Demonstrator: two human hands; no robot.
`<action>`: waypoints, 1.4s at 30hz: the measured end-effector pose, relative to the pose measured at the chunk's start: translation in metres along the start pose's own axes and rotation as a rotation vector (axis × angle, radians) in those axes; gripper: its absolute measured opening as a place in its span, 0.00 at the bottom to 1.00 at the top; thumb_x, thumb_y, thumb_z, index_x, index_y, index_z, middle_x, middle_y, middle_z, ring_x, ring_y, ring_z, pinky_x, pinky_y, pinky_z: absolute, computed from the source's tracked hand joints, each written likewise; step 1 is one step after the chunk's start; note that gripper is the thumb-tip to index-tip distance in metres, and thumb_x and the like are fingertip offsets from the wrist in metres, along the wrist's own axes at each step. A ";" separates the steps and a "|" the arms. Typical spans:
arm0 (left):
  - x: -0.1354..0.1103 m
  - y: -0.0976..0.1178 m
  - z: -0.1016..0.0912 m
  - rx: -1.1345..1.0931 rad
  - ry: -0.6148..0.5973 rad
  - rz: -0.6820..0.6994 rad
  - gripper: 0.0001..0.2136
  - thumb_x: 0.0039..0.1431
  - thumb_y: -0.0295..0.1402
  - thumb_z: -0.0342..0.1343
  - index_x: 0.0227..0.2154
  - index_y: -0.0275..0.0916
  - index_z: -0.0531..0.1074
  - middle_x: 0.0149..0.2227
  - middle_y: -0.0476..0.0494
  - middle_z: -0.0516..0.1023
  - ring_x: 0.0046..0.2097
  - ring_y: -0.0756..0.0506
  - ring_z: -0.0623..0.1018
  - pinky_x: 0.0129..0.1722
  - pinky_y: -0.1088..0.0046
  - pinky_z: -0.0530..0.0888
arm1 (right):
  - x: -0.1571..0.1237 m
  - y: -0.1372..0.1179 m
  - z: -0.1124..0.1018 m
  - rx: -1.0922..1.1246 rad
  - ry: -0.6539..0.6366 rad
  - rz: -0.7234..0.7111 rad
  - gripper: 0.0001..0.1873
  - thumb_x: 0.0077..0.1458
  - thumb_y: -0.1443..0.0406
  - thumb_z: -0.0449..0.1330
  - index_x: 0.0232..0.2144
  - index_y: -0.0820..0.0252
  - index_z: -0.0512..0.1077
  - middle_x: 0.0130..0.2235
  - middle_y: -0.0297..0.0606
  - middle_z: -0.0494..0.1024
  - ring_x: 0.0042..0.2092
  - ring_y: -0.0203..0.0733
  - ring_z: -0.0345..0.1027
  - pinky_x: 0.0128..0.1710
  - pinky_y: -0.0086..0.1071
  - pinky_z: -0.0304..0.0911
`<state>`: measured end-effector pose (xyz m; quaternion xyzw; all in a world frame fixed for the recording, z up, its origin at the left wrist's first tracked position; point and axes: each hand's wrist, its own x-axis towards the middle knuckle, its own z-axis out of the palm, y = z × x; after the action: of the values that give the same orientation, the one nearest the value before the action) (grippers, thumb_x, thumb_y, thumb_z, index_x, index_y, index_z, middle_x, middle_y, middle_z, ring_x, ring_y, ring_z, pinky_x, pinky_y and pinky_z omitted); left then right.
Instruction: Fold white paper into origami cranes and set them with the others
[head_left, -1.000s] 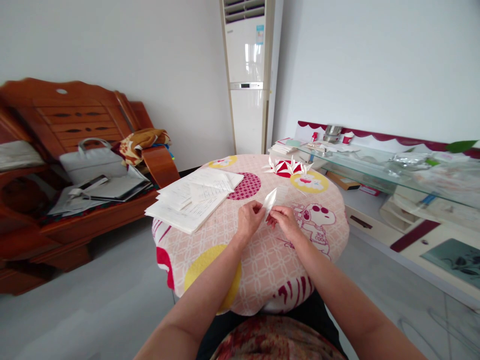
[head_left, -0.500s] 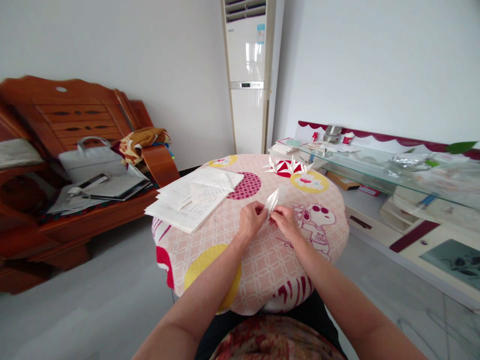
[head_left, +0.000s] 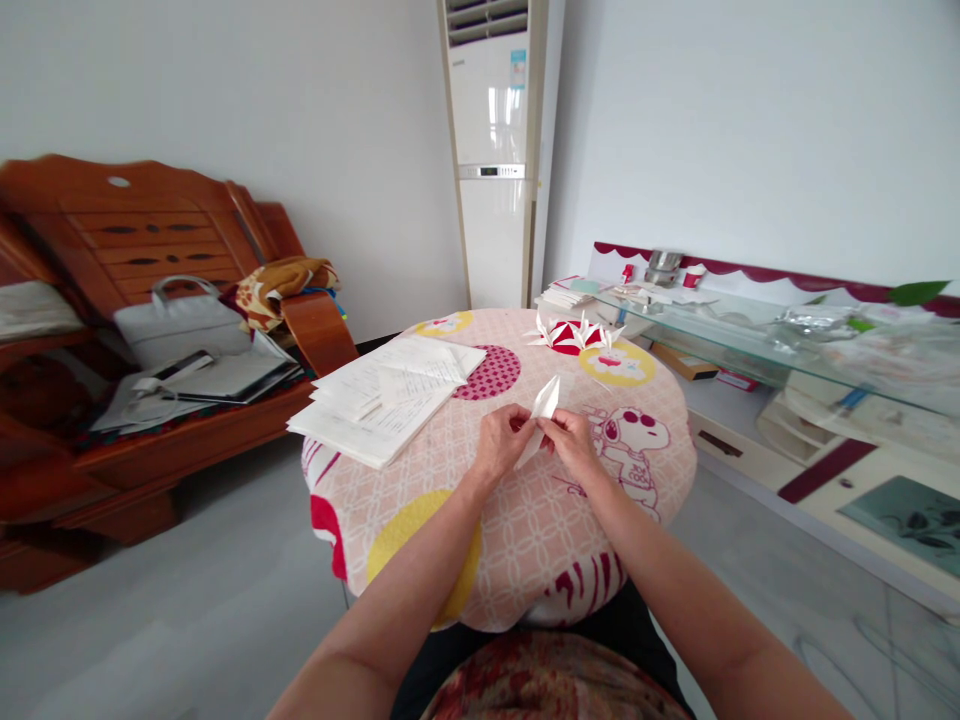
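Observation:
Between my two hands is a small piece of folded white paper (head_left: 546, 398), its pointed end tilted up and away from me. My left hand (head_left: 504, 438) pinches its left side, and my right hand (head_left: 568, 436) pinches the right side with thumb and forefinger. A lower part of the paper shows beneath the fingers. Both hands are just over the round table's patterned cloth (head_left: 517, 520). Farther back, several folded white paper cranes (head_left: 576, 332) stand close together in a row.
Left of my hands lies a stack of written paper sheets (head_left: 382, 400). A wooden bench (head_left: 165, 420) with a grey bag (head_left: 176, 325) stands at the left. On the right runs a glass-topped cabinet (head_left: 750, 340) with clutter. A tall air conditioner (head_left: 491, 230) fills the corner.
The folded paper has turned slightly in my fingers, and more of its lower end shows below them. My hands stay in nearly the same place.

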<state>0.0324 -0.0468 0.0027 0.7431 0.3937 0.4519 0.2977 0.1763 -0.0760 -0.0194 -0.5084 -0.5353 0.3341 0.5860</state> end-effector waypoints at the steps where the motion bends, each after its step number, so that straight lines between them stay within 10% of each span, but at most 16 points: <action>1: 0.000 0.000 0.000 0.004 0.011 0.008 0.05 0.55 0.30 0.56 0.27 0.35 0.75 0.27 0.46 0.78 0.29 0.50 0.75 0.31 0.76 0.69 | 0.000 -0.001 0.000 0.011 -0.011 -0.006 0.14 0.52 0.56 0.61 0.22 0.60 0.73 0.18 0.31 0.71 0.19 0.35 0.61 0.20 0.28 0.55; 22: 0.006 -0.006 -0.001 -0.525 -0.081 -0.131 0.10 0.47 0.36 0.61 0.23 0.36 0.67 0.23 0.52 0.69 0.25 0.53 0.68 0.25 0.78 0.64 | 0.000 -0.012 -0.003 0.316 -0.030 0.125 0.08 0.41 0.61 0.67 0.24 0.59 0.76 0.23 0.32 0.75 0.24 0.35 0.66 0.27 0.30 0.61; 42: 0.006 -0.009 -0.004 -0.168 -0.011 -0.001 0.07 0.52 0.34 0.58 0.27 0.35 0.74 0.26 0.48 0.74 0.28 0.51 0.72 0.29 0.77 0.67 | -0.001 -0.010 -0.002 0.253 0.000 0.064 0.10 0.44 0.59 0.67 0.22 0.60 0.75 0.20 0.31 0.72 0.22 0.35 0.63 0.24 0.29 0.59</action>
<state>0.0277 -0.0372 -0.0004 0.7178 0.3531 0.4792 0.3611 0.1764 -0.0797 -0.0100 -0.4473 -0.4722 0.4175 0.6345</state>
